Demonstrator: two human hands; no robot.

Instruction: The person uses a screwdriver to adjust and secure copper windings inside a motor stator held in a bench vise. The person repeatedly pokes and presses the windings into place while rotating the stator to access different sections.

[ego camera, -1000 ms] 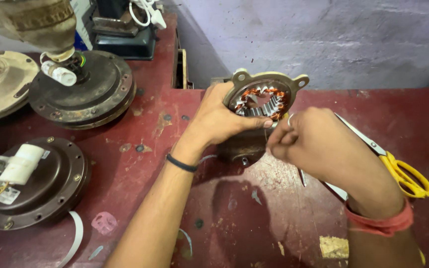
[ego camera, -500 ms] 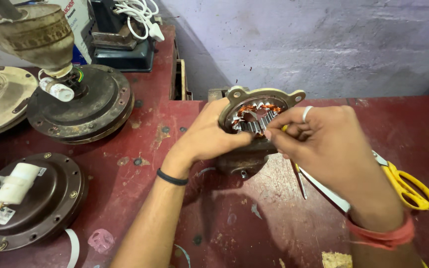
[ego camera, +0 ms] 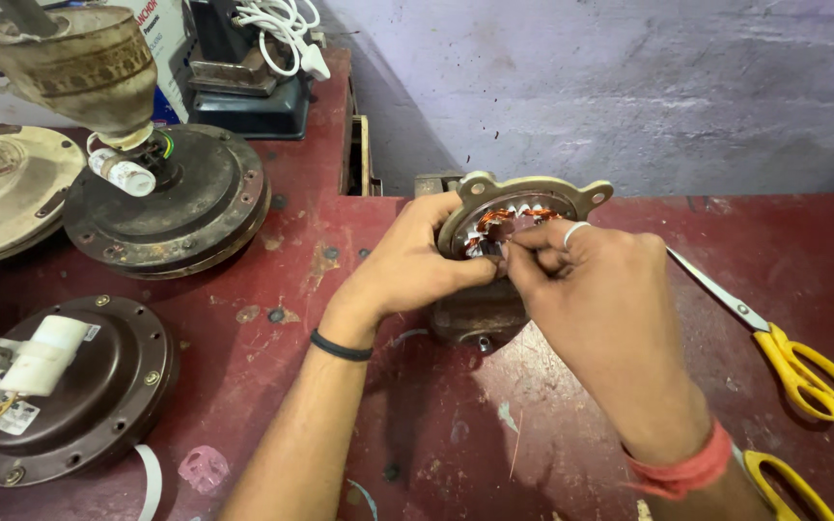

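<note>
While the left hand (ego camera: pixel 412 265) keeps its grip around the rim of the motor stator (ego camera: pixel 523 217) at the back of the red surface (ego camera: pixel 436 425), the right hand (ego camera: pixel 591 289) has risen to pinch something small at the copper windings.

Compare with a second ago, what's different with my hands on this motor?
The right hand has moved up from the motor housing's lower right edge to its open face, fingertips now pinching at the copper windings beside the left hand. The left hand keeps gripping the housing's left side. The yellow scissors lie where they were.
</note>
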